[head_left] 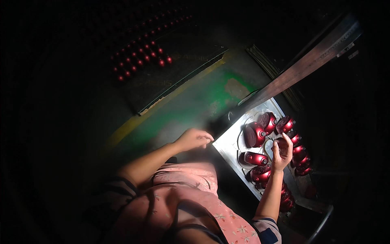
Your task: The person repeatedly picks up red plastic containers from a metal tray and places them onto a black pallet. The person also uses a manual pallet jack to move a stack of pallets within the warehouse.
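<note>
Darkness fills most of the room, with lit green floor showing in the middle. At far left, rows of small red round pieces glint on a dark platform, and a yellow stripe runs along the floor below it. Nearer the body comes a pink flowered apron. Just above that, the left hand is empty, fingers loosely bent, their tips just beside the corner of a silvery metal table. On the table, a glossy red piece lies tilted, its flat dark side to the left and a small grey knob to the right; another red piece lies below it. Next, the right hand curves thumb and fingers in a narrow gap among more red pieces; whether it holds one, I cannot tell. Farther right, a long beam slants upward past the table's far end.
</note>
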A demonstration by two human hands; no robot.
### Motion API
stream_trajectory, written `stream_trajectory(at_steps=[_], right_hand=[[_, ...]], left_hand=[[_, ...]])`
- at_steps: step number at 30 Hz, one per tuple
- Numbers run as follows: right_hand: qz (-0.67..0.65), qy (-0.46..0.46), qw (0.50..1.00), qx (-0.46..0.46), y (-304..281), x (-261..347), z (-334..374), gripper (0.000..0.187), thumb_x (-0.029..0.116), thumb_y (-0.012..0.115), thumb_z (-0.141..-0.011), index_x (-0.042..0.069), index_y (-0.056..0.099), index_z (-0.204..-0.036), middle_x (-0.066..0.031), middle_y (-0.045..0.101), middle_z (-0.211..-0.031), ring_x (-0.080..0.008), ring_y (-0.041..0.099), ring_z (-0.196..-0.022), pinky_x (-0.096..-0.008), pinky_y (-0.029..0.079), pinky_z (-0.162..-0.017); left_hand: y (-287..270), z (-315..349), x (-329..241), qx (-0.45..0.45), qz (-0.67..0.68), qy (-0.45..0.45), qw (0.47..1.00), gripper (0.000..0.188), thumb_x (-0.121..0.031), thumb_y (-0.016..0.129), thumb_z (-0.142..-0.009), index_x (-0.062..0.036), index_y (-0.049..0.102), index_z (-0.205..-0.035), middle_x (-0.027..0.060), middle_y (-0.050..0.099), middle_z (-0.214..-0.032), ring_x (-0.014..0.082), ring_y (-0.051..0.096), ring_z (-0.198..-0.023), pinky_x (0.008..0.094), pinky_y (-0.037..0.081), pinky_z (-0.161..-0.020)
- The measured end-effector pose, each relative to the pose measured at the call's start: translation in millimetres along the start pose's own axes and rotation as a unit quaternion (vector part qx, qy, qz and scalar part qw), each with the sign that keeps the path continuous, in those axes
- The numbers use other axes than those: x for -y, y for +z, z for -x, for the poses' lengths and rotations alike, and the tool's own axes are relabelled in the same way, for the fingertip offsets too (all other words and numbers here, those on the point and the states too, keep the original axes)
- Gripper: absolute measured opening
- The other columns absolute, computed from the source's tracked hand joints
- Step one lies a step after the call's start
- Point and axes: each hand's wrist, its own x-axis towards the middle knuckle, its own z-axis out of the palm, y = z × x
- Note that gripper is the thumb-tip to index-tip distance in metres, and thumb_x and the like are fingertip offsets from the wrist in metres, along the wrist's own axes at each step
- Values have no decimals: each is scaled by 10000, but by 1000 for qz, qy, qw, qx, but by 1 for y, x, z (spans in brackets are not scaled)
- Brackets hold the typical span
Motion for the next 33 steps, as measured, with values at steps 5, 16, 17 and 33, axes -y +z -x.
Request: stream_trajectory(at_steps=[5,16,17,33], right_hand=[[-137,101,959,228,175,1,-42,485,-62,655,-871,3,495,-1324,-21,591,-896,-71,552,-764,-199,460,-687],[-117,164,847,491,526,-108,-129,711,62,792,-759,105,484,-1398,-38,625,-1101,-126,591,-938,-260,506,-754],[-120,177,838,502,561,-127,-138,723,72,797,-756,108,479,-1404,-41,621,-1122,-130,592,-962,-262,510,-766],[-74,-106,850,511,1070,-342,-256,644,199,827,-725,192,584,-1321,-122,593,-1238,-274,590,-1098,-374,489,-953]], left_hand=[[-144,73,67,-171,25,-71,982,259,-168,678,-879,-77,698,-1121,-10,674,-753,37,543,-636,201,413,-575],[-455,156,235,-477,-31,-171,862,688,-172,799,-798,-27,470,-1384,111,636,-1181,136,621,-886,266,479,-661],[-479,155,250,-489,-36,-174,854,707,-179,800,-800,-26,453,-1397,124,622,-1206,174,631,-931,282,512,-734],[-798,-38,390,-458,-367,-29,809,531,-188,834,-663,-90,655,-1154,120,630,-1137,267,623,-1008,367,531,-863]])
